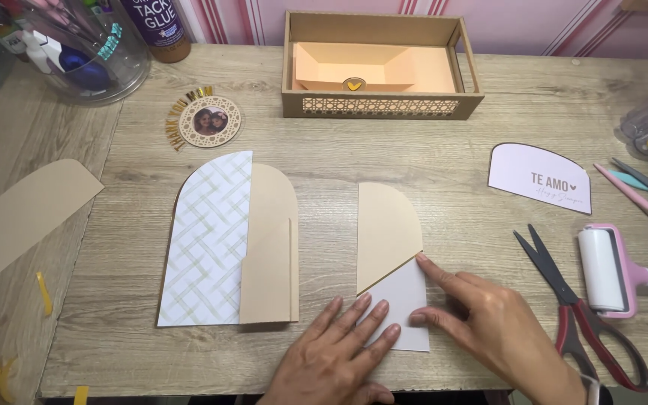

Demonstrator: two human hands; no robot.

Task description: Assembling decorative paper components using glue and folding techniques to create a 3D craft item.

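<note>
A tan half-arch card piece (385, 229) lies on the wooden table (444, 157) with a white paper piece (405, 296) at its lower end. My left hand (339, 352) rests flat on the white paper's lower left part. My right hand (481, 319) presses on the paper too, index fingertip at its upper right corner and thumb on its right side. To the left lies an arched card (230, 240), half green lattice pattern, half tan.
A cardboard box (380, 64) with a peach paper liner stands at the back. Red-handled scissors (579, 307), a pink roller (613, 270), a printed arch label (540, 177) and pens lie at right. A round photo ornament (208, 120), glue bottle (156, 26) and clear tub (76, 45) sit back left.
</note>
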